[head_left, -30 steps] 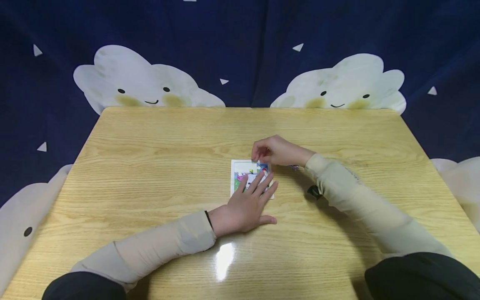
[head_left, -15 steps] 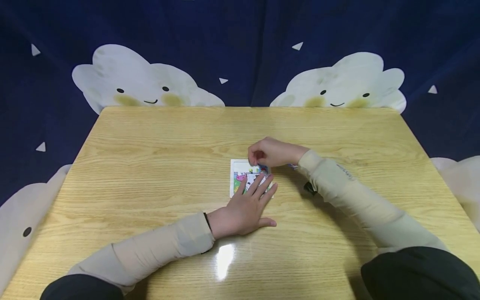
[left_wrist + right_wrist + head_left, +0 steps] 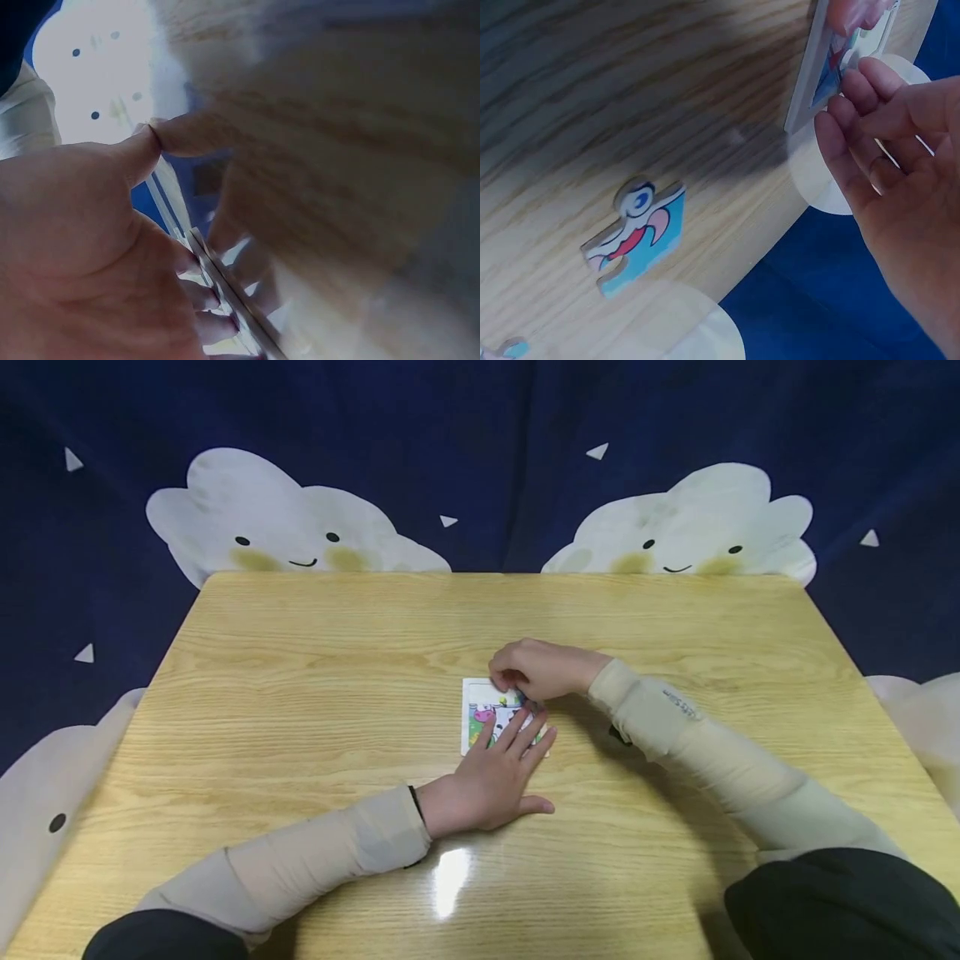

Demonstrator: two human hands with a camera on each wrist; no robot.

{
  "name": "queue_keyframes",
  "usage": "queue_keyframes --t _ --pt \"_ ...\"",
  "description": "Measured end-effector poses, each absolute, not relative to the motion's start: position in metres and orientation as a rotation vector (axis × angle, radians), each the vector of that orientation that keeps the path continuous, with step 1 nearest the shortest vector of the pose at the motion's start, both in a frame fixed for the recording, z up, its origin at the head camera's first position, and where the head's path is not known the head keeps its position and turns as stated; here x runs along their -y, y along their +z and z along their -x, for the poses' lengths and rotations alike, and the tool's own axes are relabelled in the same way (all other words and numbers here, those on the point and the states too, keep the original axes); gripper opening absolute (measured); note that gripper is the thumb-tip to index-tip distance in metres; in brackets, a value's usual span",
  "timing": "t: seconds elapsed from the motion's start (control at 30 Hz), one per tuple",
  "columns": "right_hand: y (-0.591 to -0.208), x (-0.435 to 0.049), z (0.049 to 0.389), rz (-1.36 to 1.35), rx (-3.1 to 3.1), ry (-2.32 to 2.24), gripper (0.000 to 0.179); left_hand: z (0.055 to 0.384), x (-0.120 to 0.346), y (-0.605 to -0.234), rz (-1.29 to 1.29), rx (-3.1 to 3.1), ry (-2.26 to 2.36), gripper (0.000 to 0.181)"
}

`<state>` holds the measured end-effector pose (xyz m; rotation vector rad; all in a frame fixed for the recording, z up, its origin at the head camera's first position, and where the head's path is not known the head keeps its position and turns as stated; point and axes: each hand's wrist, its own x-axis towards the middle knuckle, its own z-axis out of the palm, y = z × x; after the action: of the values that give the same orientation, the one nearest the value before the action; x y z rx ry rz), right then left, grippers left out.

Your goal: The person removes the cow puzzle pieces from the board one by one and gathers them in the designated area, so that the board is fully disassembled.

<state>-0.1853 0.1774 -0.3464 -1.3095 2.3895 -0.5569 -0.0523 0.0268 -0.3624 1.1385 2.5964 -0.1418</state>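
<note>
A small square jigsaw puzzle (image 3: 481, 716) in a white frame lies mid-table, with part of a cow picture showing and a bare white patch at its upper left. My left hand (image 3: 491, 785) lies over its lower right, fingers straight and spread across it. At the upper right corner my right hand (image 3: 543, 668) bends over the puzzle, fingers curled and bunched. A dark blue puzzle piece (image 3: 521, 697) peeps out under these fingertips, mostly hidden by them. In the right wrist view, the right hand (image 3: 900, 142) has its fingertips right at the puzzle's inner edge.
A loose puzzle piece (image 3: 641, 232), blue with an eye and red, lies on the wooden table (image 3: 337, 652) beside the right forearm. Another piece (image 3: 514, 347) shows at that view's lower left corner. Behind the table hangs a dark blue curtain (image 3: 495, 460) with clouds.
My right hand has shifted a little to the left and down over the puzzle's upper right corner, its forearm following. My left hand has stayed in place on the puzzle.
</note>
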Motion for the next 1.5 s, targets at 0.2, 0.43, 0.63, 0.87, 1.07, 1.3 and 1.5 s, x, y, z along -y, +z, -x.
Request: queue_keyframes --t 0.2,0.43,0.63,0.87,1.07,1.3,1.5 --pt "-0.346 -0.178 0.186 1.271 -2.363 -0.6 0.029 0.052 -0.028 -0.365 -1.16 -2.609 -0.179 0.087" --pt "-0.343 -0.182 0.191 1.27 -2.294 -0.712 0.022 0.053 -0.027 -0.364 -1.152 -2.611 -0.206 0.088" --pt "-0.342 -0.191 0.197 1.195 -2.239 -0.823 0.019 0.053 -0.027 -0.364 -1.147 -2.614 -0.19 0.087" --pt "-0.339 -0.202 0.198 0.964 -2.111 -1.006 0.02 0.052 -0.028 -0.365 -1.148 -2.626 -0.175 0.088" --pt "-0.342 -0.21 0.195 0.9 -2.105 -1.045 0.014 0.052 -0.028 -0.365 -1.139 -2.62 -0.171 0.087" --pt "-0.342 -0.22 0.19 0.863 -2.136 -1.096 0.014 0.051 -0.029 -0.364 -1.14 -2.618 -0.167 0.087" --pt "-0.331 -0.244 0.188 0.779 -2.198 -1.12 0.013 0.051 -0.028 -0.363 -1.136 -2.612 -0.165 0.087"
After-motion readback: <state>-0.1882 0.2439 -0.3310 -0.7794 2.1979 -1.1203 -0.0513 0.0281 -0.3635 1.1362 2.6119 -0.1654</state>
